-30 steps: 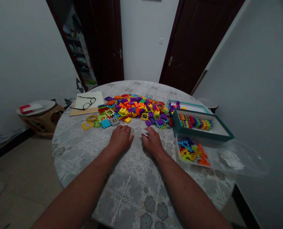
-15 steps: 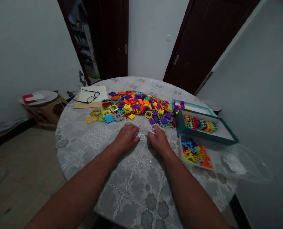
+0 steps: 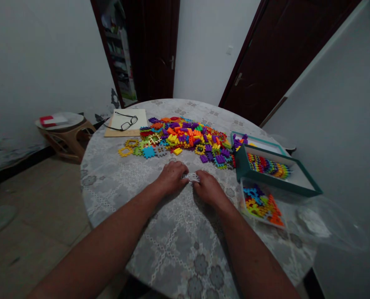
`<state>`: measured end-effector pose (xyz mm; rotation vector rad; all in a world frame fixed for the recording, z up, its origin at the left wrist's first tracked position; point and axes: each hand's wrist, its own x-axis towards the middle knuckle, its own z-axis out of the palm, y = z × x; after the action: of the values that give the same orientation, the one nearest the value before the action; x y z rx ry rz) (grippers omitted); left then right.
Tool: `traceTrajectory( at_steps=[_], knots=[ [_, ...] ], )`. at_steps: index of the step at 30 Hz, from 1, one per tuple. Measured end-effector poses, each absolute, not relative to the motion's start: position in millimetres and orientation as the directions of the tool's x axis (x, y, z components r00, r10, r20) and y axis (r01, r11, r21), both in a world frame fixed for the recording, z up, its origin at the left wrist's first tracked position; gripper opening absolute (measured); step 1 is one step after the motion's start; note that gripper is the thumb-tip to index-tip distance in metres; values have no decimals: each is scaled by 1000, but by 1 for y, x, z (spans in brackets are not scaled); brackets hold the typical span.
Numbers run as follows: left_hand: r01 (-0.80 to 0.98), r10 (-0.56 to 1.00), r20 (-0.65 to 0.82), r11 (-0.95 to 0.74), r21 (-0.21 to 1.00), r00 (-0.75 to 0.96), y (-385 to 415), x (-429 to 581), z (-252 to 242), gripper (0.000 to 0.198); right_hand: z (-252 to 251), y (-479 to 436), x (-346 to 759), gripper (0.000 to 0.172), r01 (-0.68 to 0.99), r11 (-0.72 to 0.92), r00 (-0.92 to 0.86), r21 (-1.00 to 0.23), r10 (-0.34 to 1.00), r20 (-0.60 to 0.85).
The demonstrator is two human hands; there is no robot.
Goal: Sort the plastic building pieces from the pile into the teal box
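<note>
Small white openwork pieces (image 3: pixel 191 177) are held between my two hands, above the patterned tablecloth. My left hand (image 3: pixel 173 176) is closed on their left end, thumb and fingers pinching. On the right end, my right hand (image 3: pixel 206 185) grips with its fingers curled. Whether the white pieces are joined is too small to tell. Just beyond my hands lies a large heap of colourful plastic building pieces (image 3: pixel 189 137), with yellow, purple, orange and blue ones.
Right of my hands stand a green box (image 3: pixel 276 182) with rows of coloured pieces and a clear tub (image 3: pixel 241 199) with gear-like pieces. A clear lid or bag (image 3: pixel 343 226) lies beyond. Glasses (image 3: pixel 125 126) rest on a pad at the back left.
My hands have come together, and the white pieces that were apart in each hand now meet between them. The view has shifted slightly, so the table appears farther right.
</note>
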<state>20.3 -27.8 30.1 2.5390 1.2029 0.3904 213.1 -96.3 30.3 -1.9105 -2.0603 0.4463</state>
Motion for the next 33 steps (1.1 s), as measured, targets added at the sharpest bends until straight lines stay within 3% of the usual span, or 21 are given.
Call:
traceTrajectory(
  at_steps=[3, 10, 21, 27, 33],
  knots=[
    [681, 768, 111, -617, 396, 631, -26, 19, 31, 27, 29, -96, 212, 21, 885, 57, -58, -463, 998, 13],
    [677, 760, 113, -627, 385, 640, -23, 19, 29, 32, 20, -93, 211, 11, 706, 15, -14, -708, 1000, 7],
    [670, 742, 66, -636, 383, 667, -24, 18, 31, 29, 27, -102, 198, 13, 775, 84, -23, -626, 994, 105],
    [605, 713, 105, -655, 452, 693, -21, 17, 27, 29, 25, -98, 197, 16, 733, 114, -29, -671, 990, 136],
    [583, 711, 152, -664, 469, 687, -15, 13, 20, 39, 22, -93, 205, 20, 678, 43, 138, -734, 973, 184]
  ],
)
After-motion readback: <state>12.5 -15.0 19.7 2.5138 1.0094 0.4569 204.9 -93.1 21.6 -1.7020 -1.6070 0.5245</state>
